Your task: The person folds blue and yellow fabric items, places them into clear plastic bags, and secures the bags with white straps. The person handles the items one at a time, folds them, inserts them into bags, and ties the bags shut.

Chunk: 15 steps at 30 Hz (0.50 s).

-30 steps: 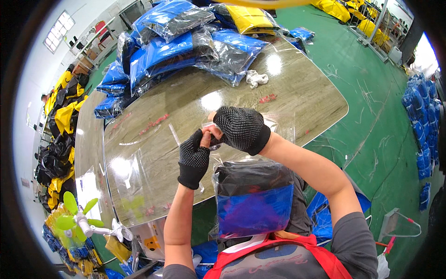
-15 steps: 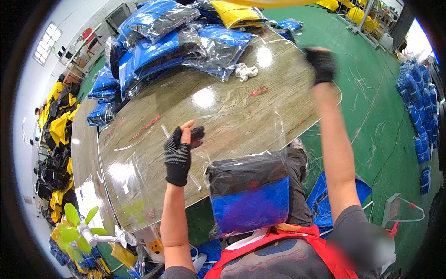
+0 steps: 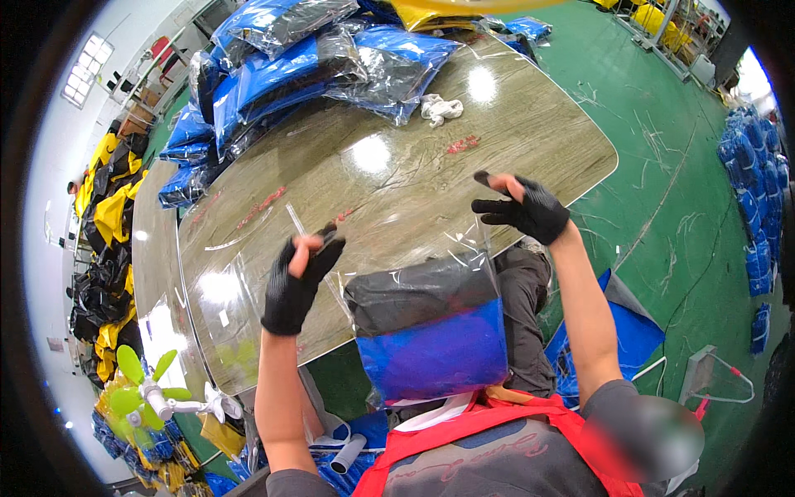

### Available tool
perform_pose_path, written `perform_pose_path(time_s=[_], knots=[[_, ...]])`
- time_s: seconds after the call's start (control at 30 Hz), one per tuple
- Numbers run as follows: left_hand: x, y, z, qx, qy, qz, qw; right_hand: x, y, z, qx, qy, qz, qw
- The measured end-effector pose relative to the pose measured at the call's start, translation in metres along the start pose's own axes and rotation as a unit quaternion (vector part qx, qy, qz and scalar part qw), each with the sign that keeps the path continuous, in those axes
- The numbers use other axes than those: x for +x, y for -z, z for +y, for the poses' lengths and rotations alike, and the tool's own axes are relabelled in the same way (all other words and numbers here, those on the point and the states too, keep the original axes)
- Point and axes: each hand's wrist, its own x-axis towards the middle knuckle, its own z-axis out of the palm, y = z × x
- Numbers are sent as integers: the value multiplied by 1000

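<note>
A clear plastic bag (image 3: 426, 331) rests on my lap against the table's near edge. Inside it is a folded blue and black item; its kind does not show. My left hand (image 3: 300, 277), in a black glove with bare thumb and finger tips, is raised beside the bag's upper left corner. Its fingers are half curled, with nothing visible between them. Over the table's right edge, my right hand (image 3: 526, 209) wears a similar glove. Its fingers are spread, just above the bag's loose clear upper end (image 3: 472, 248).
Filled blue and black bags (image 3: 281, 79) are heaped on the far left of the wood-grain table (image 3: 414, 190). A crumpled white cloth (image 3: 440, 109) lies beside them. A green-bladed fan (image 3: 149, 389) stands at lower left, and a blue sheet (image 3: 617, 331) lies on the floor at right.
My right hand has come back from the far right edge toward the bag. My left hand has shifted slightly left and lower. The bag has moved a little left.
</note>
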Motion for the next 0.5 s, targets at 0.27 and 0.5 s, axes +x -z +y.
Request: perform_pose_path(time_s=[0.27, 0.5], knots=[[-67, -1, -11, 506, 4, -126, 853, -109, 4, -15, -635, 31, -147, 758], [-40, -92, -21, 629, -226, 30, 743, -57, -93, 41, -760, 212, -86, 609]])
